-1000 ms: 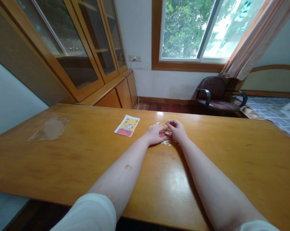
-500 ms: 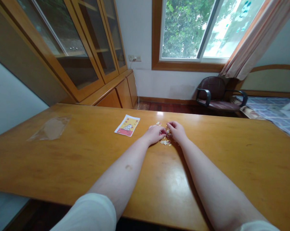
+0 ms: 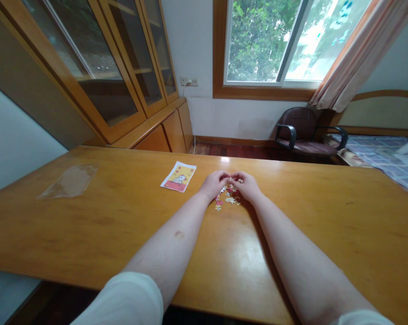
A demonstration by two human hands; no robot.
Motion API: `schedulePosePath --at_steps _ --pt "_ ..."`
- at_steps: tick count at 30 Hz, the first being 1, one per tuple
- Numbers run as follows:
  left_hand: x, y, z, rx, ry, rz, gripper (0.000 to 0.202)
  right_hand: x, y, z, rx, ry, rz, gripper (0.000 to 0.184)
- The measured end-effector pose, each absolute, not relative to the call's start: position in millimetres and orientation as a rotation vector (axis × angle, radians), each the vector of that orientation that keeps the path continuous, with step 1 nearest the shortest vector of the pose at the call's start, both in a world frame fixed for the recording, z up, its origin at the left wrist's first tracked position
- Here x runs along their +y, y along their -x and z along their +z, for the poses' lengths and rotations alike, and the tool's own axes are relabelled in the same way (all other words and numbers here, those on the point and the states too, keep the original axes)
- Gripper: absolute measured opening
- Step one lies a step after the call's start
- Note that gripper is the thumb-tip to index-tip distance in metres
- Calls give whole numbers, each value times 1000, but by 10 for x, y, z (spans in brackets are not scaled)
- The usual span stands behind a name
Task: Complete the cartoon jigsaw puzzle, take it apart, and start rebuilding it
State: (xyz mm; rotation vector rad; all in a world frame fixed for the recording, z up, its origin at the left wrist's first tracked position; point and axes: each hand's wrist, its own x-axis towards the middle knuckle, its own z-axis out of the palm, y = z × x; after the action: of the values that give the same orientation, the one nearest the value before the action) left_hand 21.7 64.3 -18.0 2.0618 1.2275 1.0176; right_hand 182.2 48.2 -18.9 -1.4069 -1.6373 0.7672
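Several small jigsaw puzzle pieces (image 3: 230,200) lie in a loose heap on the wooden table (image 3: 139,225), some white, others red, pink or yellow. My left hand (image 3: 216,183) curves around the heap's left and far side, its fingers bent together. From the right, my right hand (image 3: 246,185) reaches in with curled fingers, and the fingertips of both hands meet above the far edge of the heap. What lies between the fingertips is too small to make out. Left of my left hand is a picture card (image 3: 178,177) with a white cartoon animal on yellow and pink.
A crumpled clear plastic bag (image 3: 70,181) rests on the table's left part. Beyond the table stand a glass-door cabinet (image 3: 122,72), a dark armchair (image 3: 299,128) and a bed (image 3: 383,151). A window (image 3: 265,45) is in the far wall.
My left hand has shifted slightly away from me and to the left, uncovering pieces on the near left side. My right hand has moved in, so both hands' fingertips now meet.
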Motion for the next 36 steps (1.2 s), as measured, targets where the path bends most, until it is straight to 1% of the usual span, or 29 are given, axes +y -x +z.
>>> schedulePosePath --at_steps 3,9,14,17,19,21,22,23,26,27,28,30,32,34,36 --pt "650 -225 -196 1220 -1934 1103 12 486 -1829 -177 -1594 1394 722 29" --pt "675 -224 -237 1166 -1847 1152 9 496 -1834 -206 -1563 1402 724 28" --pt "662 -234 -236 1091 -1892 1101 11 541 -1873 -264 -1520 1436 720 27" --pt "636 -223 -205 1145 -1955 1056 13 566 -1898 -277 -1592 1482 726 23" --pt "631 -198 -184 1226 -1954 1082 15 567 -1896 -265 -1730 1514 632 19" --pt "648 -166 -175 1311 -1893 1163 19 545 -1873 -245 -1880 1518 473 20" --pt "664 -149 -179 1347 -1845 1208 21 523 -1854 -237 -1954 1506 399 24" --pt "686 -133 -190 1383 -1791 1245 23 496 -1831 -234 -2024 1497 343 33" --pt "760 -101 -253 1489 -1674 1252 26 405 -1754 -260 -2214 1521 282 74" --pt "780 -98 -280 1537 -1684 1220 27 382 -1733 -277 -2260 1539 273 83" --pt "794 -99 -308 1577 -1726 1169 27 368 -1718 -294 -2292 1551 268 88" --pt "804 -113 -357 1593 -1845 1036 28 367 -1704 -319 -2332 1549 290 87" --pt "797 -141 -393 1507 -1907 957 31 390 -1702 -321 -2345 1516 322 78" --pt "788 -176 -417 1370 -1864 966 35 411 -1700 -304 -2348 1454 347 67" --pt "788 -208 -427 1247 -1747 1025 40 412 -1693 -280 -2321 1425 339 62"
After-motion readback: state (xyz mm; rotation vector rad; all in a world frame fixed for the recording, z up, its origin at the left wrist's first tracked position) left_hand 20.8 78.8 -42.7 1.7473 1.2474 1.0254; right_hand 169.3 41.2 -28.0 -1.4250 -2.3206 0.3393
